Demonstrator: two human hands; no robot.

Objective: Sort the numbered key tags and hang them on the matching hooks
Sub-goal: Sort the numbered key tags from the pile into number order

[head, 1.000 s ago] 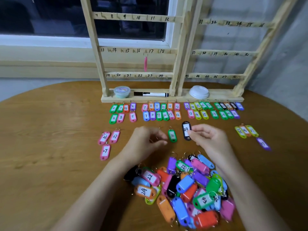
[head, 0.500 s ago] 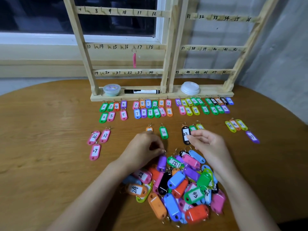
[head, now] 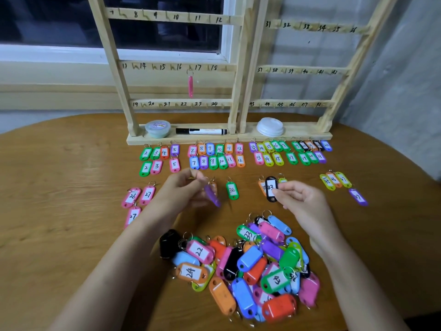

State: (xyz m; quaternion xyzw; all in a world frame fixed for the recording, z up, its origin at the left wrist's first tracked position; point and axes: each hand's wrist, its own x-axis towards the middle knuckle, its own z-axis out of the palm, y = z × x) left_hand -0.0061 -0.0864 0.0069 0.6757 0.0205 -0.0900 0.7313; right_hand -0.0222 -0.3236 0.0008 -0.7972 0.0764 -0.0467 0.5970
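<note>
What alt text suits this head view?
A person's left hand holds a purple tag and the right hand pinches a black tag, beyond a pile of coloured tags on a table. Sorted rows lie before a hook rack.

glossy plastic tags (head: 248, 271), matt wooden table (head: 59, 211)

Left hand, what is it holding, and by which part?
The left hand pinches a purple plastic key tag by its metal ring end; the tag dangles.
</note>
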